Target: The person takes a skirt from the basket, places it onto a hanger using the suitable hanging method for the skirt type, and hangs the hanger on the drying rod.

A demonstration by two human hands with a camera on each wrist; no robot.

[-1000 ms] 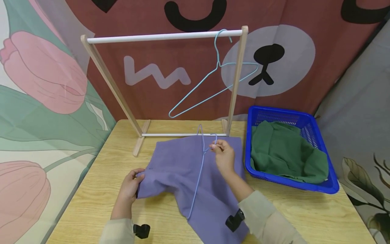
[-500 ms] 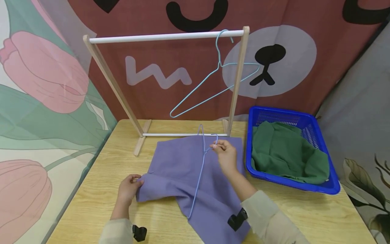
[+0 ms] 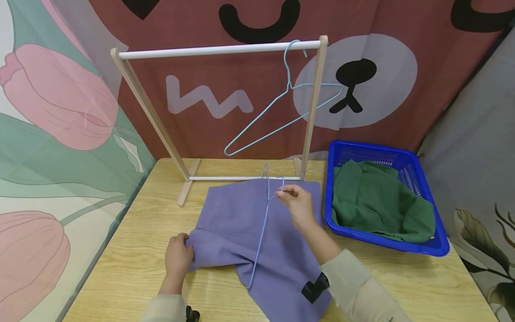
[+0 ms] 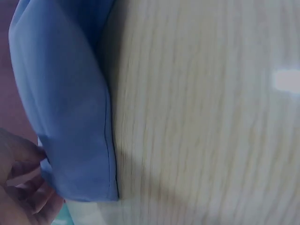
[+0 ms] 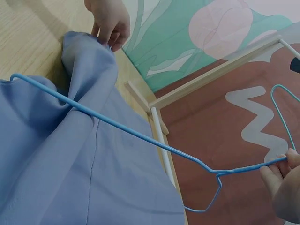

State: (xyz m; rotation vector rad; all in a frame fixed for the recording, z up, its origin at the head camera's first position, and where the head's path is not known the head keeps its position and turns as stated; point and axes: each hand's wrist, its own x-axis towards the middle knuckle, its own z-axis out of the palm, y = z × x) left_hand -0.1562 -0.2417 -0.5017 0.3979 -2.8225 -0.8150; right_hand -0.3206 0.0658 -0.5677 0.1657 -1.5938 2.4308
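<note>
A purple garment (image 3: 241, 210) lies spread over the wooden table, its left part bunched and folded. My left hand (image 3: 177, 261) pinches the garment's left end; in the left wrist view, thumb and fingers of this hand (image 4: 23, 187) meet at the edge of the cloth near its stitched hem. A lilac wire hanger (image 3: 263, 228) slants above the garment, one arm reaching down to the fold. Just below the hook, my right hand (image 3: 298, 208) pinches the hanger between thumb and fingers. The right wrist view shows the hanger (image 5: 140, 135) crossing in front of the cloth.
Behind the garment stands a rack with wooden posts (image 3: 150, 114) and a white top rail (image 3: 201, 50). A light-blue hanger (image 3: 257, 117) hangs near its right end. To the right, a blue basket (image 3: 426, 246) contains green cloth (image 3: 378, 201).
My left hand shifts a little right and down, and the garment's left end moves with it. The right hand and lilac hanger stay nearly in place, the hook turning slightly left.
</note>
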